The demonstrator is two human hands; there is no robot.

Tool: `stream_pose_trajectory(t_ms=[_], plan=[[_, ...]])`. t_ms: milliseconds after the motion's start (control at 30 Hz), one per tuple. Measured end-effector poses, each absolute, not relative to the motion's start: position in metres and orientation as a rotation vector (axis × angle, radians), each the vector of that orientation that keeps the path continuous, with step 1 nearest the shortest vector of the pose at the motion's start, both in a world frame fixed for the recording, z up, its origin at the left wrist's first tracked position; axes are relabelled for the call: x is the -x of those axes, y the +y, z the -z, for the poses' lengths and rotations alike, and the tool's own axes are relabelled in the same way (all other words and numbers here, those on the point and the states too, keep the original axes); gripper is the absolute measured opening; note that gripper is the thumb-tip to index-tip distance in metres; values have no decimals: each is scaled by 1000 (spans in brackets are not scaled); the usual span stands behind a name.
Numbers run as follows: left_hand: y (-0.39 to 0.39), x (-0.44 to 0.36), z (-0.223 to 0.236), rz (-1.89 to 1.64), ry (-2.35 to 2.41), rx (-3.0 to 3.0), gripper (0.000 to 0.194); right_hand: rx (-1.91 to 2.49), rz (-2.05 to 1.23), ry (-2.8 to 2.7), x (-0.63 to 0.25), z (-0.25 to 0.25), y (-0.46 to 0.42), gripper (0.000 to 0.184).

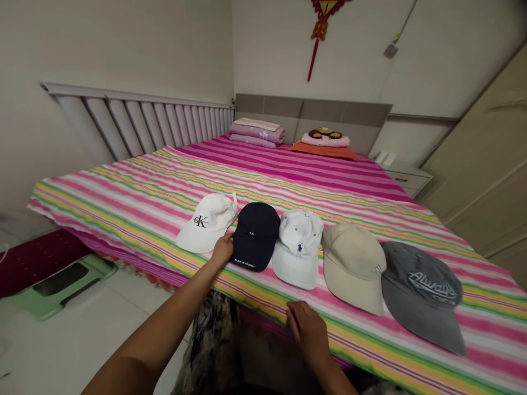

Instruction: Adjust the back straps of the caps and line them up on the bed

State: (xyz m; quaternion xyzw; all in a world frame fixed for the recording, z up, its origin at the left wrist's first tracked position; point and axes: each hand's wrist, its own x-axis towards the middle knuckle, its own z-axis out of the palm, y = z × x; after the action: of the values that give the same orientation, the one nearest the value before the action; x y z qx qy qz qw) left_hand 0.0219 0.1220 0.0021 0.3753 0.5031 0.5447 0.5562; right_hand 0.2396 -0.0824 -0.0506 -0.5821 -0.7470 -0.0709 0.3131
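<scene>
Several baseball caps lie in a row on a striped bed sheet (135,181). My left hand (223,248) is closed at the left edge of a navy cap (256,236); its fingertips are partly hidden there. To the left of that hand sits a white cap with black "CK"-like letters (208,219). On the navy cap's other side are a pale cap with a small blue emblem (300,247), a beige cap (354,263) and a grey cap reading "Always" (424,293). My right hand (307,329), fingers curled and nothing visible in them, rests by the bed's near edge below the pale cap.
Folded purple bedding (257,133) and an orange pillow (323,150) lie near the headboard (346,118). A slatted rail (156,118) runs along the left wall. On the floor at left stands a green stool (88,269). At right is a white bedside cabinet (405,178).
</scene>
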Motion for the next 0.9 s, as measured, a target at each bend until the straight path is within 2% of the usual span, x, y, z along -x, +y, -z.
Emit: stream_pose_trajectory(t_ms=[133,233,333,433,700,900], plan=[[112,-8,-13,-1310,1370,-1184,14,1540,184,-1989,-240,49,-83,16],[104,16,-22,-1371,1473,-1314,22,1553,181,-1990,-240,50,-84,17],[102,48,-27,-1549,1710,-1170,36,1555,181,-1989,-240,51,-84,17],[106,74,-24,-1661,1841,-803,40,1537,200,-1979,-240,52,-83,17],[120,84,-25,-1615,1393,-299,21,1527,177,-1967,-239,49,-82,16],[98,78,-35,-1530,931,-241,29,1547,-55,-1951,-237,36,-84,17]])
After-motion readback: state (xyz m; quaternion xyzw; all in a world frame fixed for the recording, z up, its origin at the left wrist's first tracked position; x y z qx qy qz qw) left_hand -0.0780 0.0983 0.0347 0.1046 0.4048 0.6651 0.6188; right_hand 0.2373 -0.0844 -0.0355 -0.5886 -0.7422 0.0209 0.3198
